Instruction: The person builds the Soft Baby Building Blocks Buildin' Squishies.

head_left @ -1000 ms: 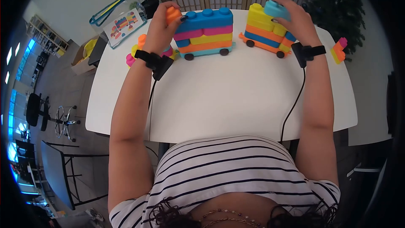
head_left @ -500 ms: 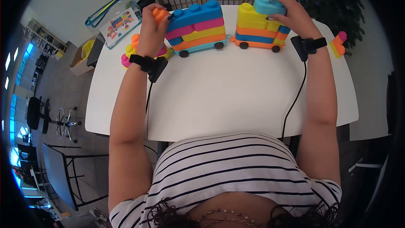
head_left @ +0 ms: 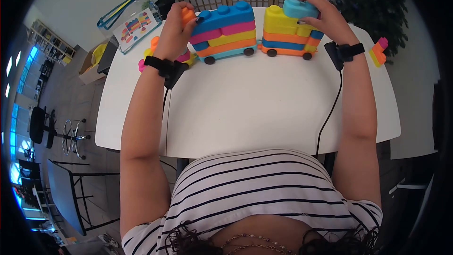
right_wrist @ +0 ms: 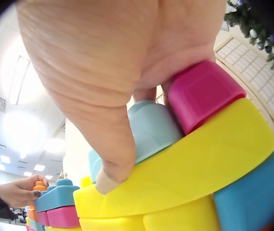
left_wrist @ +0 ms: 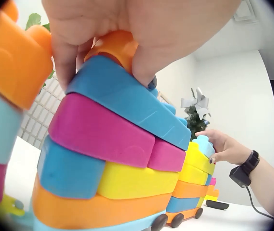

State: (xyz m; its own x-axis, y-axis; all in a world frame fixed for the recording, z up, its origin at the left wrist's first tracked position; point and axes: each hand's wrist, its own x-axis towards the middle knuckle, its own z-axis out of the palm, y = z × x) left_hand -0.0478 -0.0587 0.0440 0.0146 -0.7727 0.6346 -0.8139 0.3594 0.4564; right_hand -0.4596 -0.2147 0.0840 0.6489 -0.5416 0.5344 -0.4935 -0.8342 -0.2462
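Observation:
My left hand (head_left: 175,30) grips the orange block (head_left: 188,15) on top of a wheeled wagon of stacked toy blocks, its thumb along the long blue block (head_left: 224,15). Magenta, yellow and orange layers (left_wrist: 108,209) lie under that blue block. Beside it stands a second block wagon (head_left: 287,38) with dark wheels. My right hand (head_left: 328,15) holds the light blue block (head_left: 298,8) on its top, thumb on the near side. A magenta block (right_wrist: 204,94) sits under the right palm, on a long yellow block (right_wrist: 185,163). The facing wagon ends meet at small hooks.
More stacked blocks (left_wrist: 14,62) stand left of the left hand, partly hidden by the wrist in the head view. A small magenta, orange and yellow stack (head_left: 379,52) is at the table's right edge. A clear bag (head_left: 137,28) stands at back left; a cable (head_left: 330,108) trails from the right wrist.
The right wagon has shifted left and turned straighter, so the gap between the two wagons has narrowed. Both hands keep their hold on the top blocks.

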